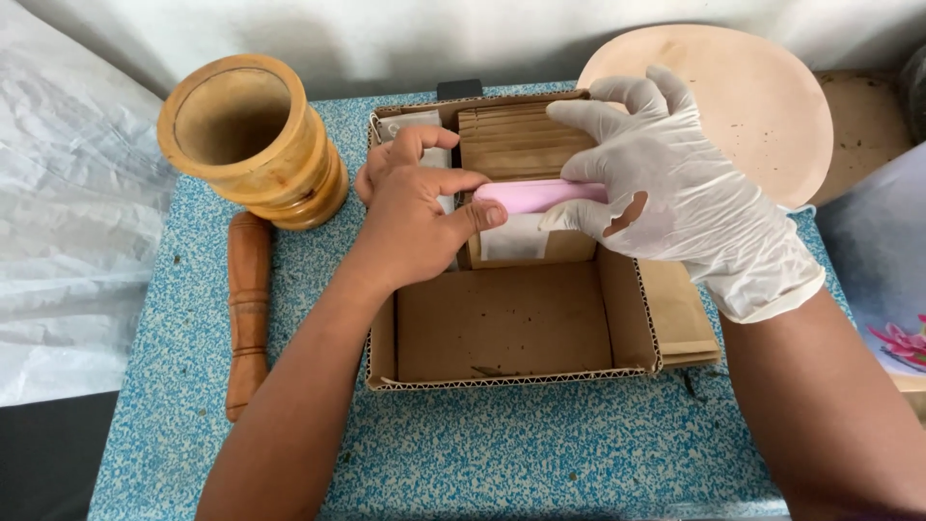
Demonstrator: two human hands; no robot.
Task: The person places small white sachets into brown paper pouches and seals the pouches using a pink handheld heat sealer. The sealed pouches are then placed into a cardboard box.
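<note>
We note the bare left hand [415, 207] and gloved right hand [675, 193] both gripping a pink bar [535, 194] over the cardboard box [511, 333]'s far half, likely light, rigid, slippery; hold ends

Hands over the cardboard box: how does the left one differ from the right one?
The left hand is bare; the right hand wears a white glove, torn near the thumb. The left presses its thumb against the end of the pink bar; the right lies over the bar's other end, fingers spread across the brown envelopes. Both work inside the cardboard box.
</note>
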